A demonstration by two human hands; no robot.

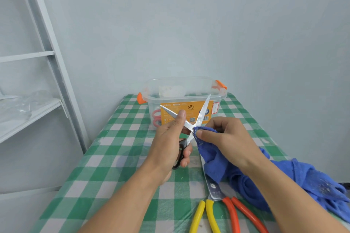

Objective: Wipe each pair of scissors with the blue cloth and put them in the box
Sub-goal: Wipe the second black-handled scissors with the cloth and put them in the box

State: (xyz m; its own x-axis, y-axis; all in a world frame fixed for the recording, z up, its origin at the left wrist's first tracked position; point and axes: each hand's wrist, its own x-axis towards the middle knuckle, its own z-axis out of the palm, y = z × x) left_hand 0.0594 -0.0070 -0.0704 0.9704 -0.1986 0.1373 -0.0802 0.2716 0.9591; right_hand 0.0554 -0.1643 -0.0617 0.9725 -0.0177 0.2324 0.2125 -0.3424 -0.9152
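- Closest to you, yellow scissors (209,213) and orange scissors (246,212) lie on the table (117,157), partly under the blue cloth (214,164).
- Your left hand (168,143) grips the black scissors (203,110), blades spread wide.
- Your right hand (227,136) pinches the cloth where the blades cross.
- Behind stands the box (181,89), red scissors (156,117) inside.

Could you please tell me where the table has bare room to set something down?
The table is bare on its left side, from the box to the near edge, beside the left hand holding the scissors. The near right is crowded: yellow shears, orange shears and the cloth lie there.
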